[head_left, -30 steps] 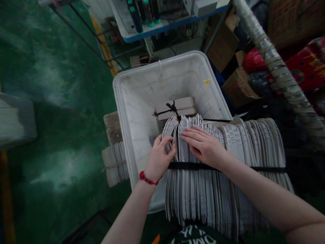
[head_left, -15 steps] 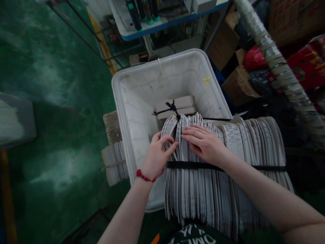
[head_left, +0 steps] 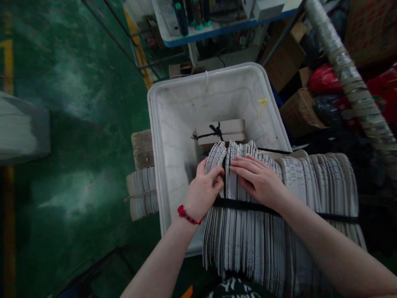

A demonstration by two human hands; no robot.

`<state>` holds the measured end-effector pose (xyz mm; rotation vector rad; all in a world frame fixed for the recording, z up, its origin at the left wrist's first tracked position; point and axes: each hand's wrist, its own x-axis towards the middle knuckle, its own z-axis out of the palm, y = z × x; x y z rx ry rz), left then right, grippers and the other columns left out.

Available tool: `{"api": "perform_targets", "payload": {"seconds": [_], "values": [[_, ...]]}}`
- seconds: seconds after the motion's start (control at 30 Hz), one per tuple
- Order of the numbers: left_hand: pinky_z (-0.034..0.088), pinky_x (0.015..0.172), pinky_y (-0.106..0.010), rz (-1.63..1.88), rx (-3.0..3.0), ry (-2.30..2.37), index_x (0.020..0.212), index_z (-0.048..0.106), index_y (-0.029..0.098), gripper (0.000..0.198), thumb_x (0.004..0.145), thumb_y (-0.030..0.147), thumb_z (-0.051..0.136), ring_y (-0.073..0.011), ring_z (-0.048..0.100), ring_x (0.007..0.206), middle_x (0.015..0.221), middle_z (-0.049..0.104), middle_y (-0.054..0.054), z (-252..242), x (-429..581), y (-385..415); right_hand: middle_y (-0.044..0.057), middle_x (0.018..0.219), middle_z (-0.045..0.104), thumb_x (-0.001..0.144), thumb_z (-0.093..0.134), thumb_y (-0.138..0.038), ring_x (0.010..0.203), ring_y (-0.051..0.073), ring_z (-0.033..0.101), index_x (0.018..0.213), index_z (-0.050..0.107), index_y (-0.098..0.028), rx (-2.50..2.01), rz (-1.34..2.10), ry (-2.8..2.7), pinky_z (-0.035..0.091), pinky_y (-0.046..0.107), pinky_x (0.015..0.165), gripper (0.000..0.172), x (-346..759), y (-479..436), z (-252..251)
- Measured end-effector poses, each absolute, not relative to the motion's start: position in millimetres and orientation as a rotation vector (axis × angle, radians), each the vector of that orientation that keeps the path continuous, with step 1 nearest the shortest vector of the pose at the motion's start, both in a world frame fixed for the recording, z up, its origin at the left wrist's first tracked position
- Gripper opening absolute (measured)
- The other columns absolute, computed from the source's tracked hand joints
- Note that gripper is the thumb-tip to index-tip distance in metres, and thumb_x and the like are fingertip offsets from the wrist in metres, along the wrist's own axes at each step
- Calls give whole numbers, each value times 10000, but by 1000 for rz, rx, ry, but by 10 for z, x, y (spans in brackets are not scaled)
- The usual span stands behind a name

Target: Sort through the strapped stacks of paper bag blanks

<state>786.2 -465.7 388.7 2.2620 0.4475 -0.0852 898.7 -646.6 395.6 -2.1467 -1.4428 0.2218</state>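
Observation:
A long row of thin, pale stacked pieces [head_left: 248,240] lies across the near side of a white bin [head_left: 173,111], with a black strap [head_left: 238,204] around it. My left hand [head_left: 206,184] has its thumb and fingers closed around the leftmost pieces, which lean apart from the others at a narrow gap. Flat on top of the row, just right of that gap, rests my right hand [head_left: 259,178], its fingers stretched out and holding nothing. Inside the bin sits a bundle [head_left: 235,128] tied with a black cord.
Beyond the bin stands a blue-edged table [head_left: 229,29] with thread cones [head_left: 181,20]. A wrapped pole [head_left: 350,74] slants at the right, near cardboard boxes [head_left: 302,114] and red bags [head_left: 325,78]. Another tied bundle [head_left: 142,192] lies left of the bin on the green floor [head_left: 83,186].
The view has shifted, so everything appears farther right. My left fingers have curled in tighter on the leftmost pieces, and the gap beside them looks wider. My right hand stays on the row.

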Motion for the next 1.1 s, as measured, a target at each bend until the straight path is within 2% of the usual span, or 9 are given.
{"api": "perform_targets", "payload": {"seconds": [0.13,0.23,0.3,0.6,0.73,0.87,1.0,1.1], "values": [[461,1065,-379,-107,2224,447,920,654,268,78,886,274,585,-220,522,1251,1327,461,-28,3876,7855,-4589,40,1372,598,954,488,-162,1349,204,481,1314,584,-234,-2162,232,-1429,359,481,1182,379,8981,-6464,3952],[434,1095,-388,-99,2167,444,916,651,264,163,897,418,602,-227,444,1334,1301,477,-36,3849,7839,-4563,39,1368,600,954,490,-160,1349,203,480,1310,585,-225,-2160,233,-1428,355,475,1186,374,8976,-6461,3954],[415,1111,-394,-99,2147,443,918,651,265,189,901,446,598,-222,421,1353,1303,474,-35,3832,7832,-4560,36,1365,603,951,494,-156,1348,202,481,1312,583,-227,-2163,235,-1422,358,473,1185,379,8974,-6461,3958],[413,1108,-394,-127,2114,439,918,640,260,95,900,345,603,-218,396,1370,1256,499,-40,3871,7843,-4544,40,1363,603,957,486,-156,1350,207,479,1322,575,-233,-2159,249,-1425,350,482,1188,384,8980,-6461,3977],[464,1055,-380,-132,2153,517,904,621,256,38,872,269,606,-213,522,1250,1288,479,-31,3912,7854,-4622,41,1367,601,957,487,-158,1353,212,477,1314,577,-232,-2161,252,-1428,350,497,1184,376,8979,-6461,3973],[488,1024,-384,-101,2247,600,941,600,260,95,864,211,574,-206,589,1151,1362,436,-30,3946,7862,-4731,50,1380,590,961,490,-159,1364,207,461,1316,571,-210,-2169,254,-1441,339,489,1192,368,8980,-6468,3969],[513,987,-379,-104,2274,591,950,596,268,95,872,220,570,-204,603,1123,1371,439,-28,3959,7867,-4754,48,1380,590,960,493,-158,1364,206,460,1317,570,-213,-2166,250,-1441,340,489,1191,370,8984,-6467,3968],[522,972,-396,-94,2269,596,936,604,268,87,886,339,600,-216,597,1133,1371,436,-33,3951,7870,-4743,47,1376,593,955,498,-161,1362,214,465,1319,570,-224,-2163,253,-1431,352,501,1182,376,8986,-6463,3967]]}}
